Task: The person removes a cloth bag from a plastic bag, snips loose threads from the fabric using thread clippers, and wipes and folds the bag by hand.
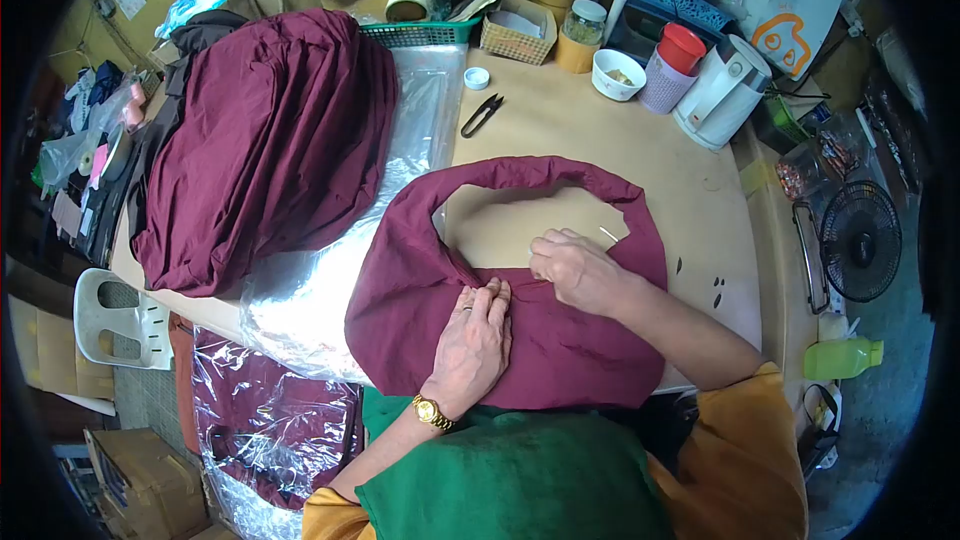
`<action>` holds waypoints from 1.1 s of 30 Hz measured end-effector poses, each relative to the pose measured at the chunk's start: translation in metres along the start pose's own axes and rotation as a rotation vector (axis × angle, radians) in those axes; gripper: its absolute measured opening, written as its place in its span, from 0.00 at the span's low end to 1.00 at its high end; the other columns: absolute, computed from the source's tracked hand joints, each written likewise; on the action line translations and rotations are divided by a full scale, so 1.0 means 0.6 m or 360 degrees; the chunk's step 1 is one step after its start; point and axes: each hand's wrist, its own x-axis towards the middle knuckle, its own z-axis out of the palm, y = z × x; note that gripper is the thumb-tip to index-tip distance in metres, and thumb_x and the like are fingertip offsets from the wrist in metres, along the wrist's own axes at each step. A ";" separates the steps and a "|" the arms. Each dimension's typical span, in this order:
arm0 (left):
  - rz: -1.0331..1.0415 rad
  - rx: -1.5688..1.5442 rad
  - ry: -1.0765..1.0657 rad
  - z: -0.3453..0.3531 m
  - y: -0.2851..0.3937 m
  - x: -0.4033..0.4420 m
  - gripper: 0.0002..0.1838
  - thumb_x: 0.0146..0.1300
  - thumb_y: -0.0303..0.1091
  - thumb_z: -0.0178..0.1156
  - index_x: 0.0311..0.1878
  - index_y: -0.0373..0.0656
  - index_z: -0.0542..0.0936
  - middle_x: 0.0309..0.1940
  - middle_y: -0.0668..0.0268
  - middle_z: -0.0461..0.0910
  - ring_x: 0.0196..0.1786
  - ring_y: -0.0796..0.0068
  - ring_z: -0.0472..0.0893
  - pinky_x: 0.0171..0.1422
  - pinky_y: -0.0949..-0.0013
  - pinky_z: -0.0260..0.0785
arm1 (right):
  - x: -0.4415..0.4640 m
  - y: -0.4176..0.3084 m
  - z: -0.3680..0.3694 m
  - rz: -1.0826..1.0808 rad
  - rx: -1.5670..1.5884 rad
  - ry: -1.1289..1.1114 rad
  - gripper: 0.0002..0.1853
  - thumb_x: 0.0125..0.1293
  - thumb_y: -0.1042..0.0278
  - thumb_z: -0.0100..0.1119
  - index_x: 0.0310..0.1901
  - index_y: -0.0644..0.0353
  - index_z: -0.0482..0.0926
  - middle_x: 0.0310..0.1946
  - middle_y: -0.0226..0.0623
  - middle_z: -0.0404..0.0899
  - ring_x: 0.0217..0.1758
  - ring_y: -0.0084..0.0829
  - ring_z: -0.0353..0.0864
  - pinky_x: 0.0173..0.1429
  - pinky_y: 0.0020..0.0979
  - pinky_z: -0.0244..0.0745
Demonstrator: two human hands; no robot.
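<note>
A maroon piece of fabric [420, 310], shaped like a bag or garment with a wide opening, lies in front of me on the brown table. My left hand [475, 340], with a gold watch [430, 412] on the wrist, presses flat on the cloth just below the opening's near edge, fingers stretched forward. Over that same edge, further right, my right hand [578, 270] is closed in a pinch; what is between its fingers is hidden. A short thin white stick [609, 234] shows just beyond the right hand, and I cannot tell whether the hand holds it.
A large maroon fabric pile [270, 140] rests at left on clear plastic sheeting [415, 120]. Black thread snips [482, 116] and a white lid [477, 78] lie ahead. Behind stand a jar [583, 35], a bowl [618, 75], a red cup [681, 48] and a kettle [722, 90].
</note>
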 end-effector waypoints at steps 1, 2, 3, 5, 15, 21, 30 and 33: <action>0.0004 0.0036 -0.0042 0.000 -0.001 0.000 0.24 0.65 0.29 0.55 0.63 0.30 0.71 0.60 0.48 0.73 0.62 0.51 0.75 0.74 0.55 0.63 | 0.006 0.003 -0.007 -0.0006 -0.0008 0.0002 0.03 0.48 0.80 0.57 0.25 0.61 0.76 0.30 0.40 0.74 0.39 0.43 0.76 0.47 0.40 0.73; 0.0009 0.0074 -0.0087 -0.001 -0.002 0.000 0.24 0.67 0.31 0.53 0.65 0.29 0.70 0.61 0.48 0.73 0.63 0.52 0.75 0.75 0.56 0.62 | 0.012 0.005 -0.012 -0.0011 0.0014 -0.0063 0.03 0.48 0.81 0.58 0.25 0.61 0.76 0.30 0.41 0.74 0.39 0.43 0.76 0.47 0.40 0.73; 0.0014 0.0075 -0.0088 -0.001 -0.001 -0.001 0.24 0.67 0.31 0.53 0.65 0.29 0.70 0.61 0.48 0.73 0.63 0.52 0.75 0.75 0.56 0.62 | 0.015 0.004 -0.013 -0.0009 0.0039 -0.0127 0.04 0.48 0.81 0.58 0.25 0.62 0.76 0.30 0.41 0.74 0.39 0.44 0.76 0.47 0.41 0.73; -0.0005 0.0082 -0.0094 0.001 -0.002 -0.001 0.24 0.67 0.31 0.52 0.64 0.30 0.70 0.61 0.48 0.73 0.63 0.51 0.76 0.75 0.56 0.62 | 0.024 -0.011 0.031 0.0038 0.0156 0.0031 0.04 0.48 0.82 0.58 0.25 0.62 0.77 0.30 0.41 0.74 0.39 0.44 0.76 0.47 0.41 0.73; -0.0001 0.0083 -0.0047 0.004 0.002 -0.001 0.24 0.63 0.28 0.57 0.63 0.32 0.71 0.60 0.49 0.73 0.64 0.51 0.73 0.74 0.55 0.64 | 0.026 -0.022 0.061 0.0146 0.0298 0.0361 0.04 0.51 0.83 0.58 0.28 0.63 0.77 0.31 0.41 0.74 0.40 0.45 0.76 0.46 0.40 0.73; -0.0032 -0.0065 0.0077 -0.021 0.003 0.009 0.22 0.61 0.28 0.60 0.60 0.37 0.75 0.56 0.52 0.75 0.59 0.50 0.75 0.68 0.56 0.68 | -0.024 -0.020 0.031 0.0211 0.0243 0.0303 0.04 0.52 0.83 0.57 0.28 0.62 0.76 0.32 0.40 0.74 0.40 0.44 0.76 0.47 0.41 0.73; -0.0172 0.0875 0.0555 -0.100 -0.052 0.134 0.07 0.57 0.31 0.64 0.38 0.47 0.89 0.66 0.48 0.70 0.58 0.48 0.76 0.61 0.52 0.69 | -0.052 -0.067 0.026 0.0418 0.0086 0.0345 0.04 0.55 0.81 0.57 0.28 0.61 0.77 0.32 0.39 0.73 0.41 0.43 0.75 0.47 0.42 0.73; -0.0470 0.0603 0.0145 -0.056 -0.094 0.165 0.11 0.55 0.29 0.63 0.41 0.46 0.89 0.69 0.44 0.67 0.55 0.46 0.79 0.60 0.55 0.72 | -0.044 -0.052 0.018 0.0447 0.0225 0.0250 0.02 0.58 0.79 0.57 0.30 0.62 0.78 0.32 0.40 0.74 0.40 0.43 0.76 0.47 0.41 0.73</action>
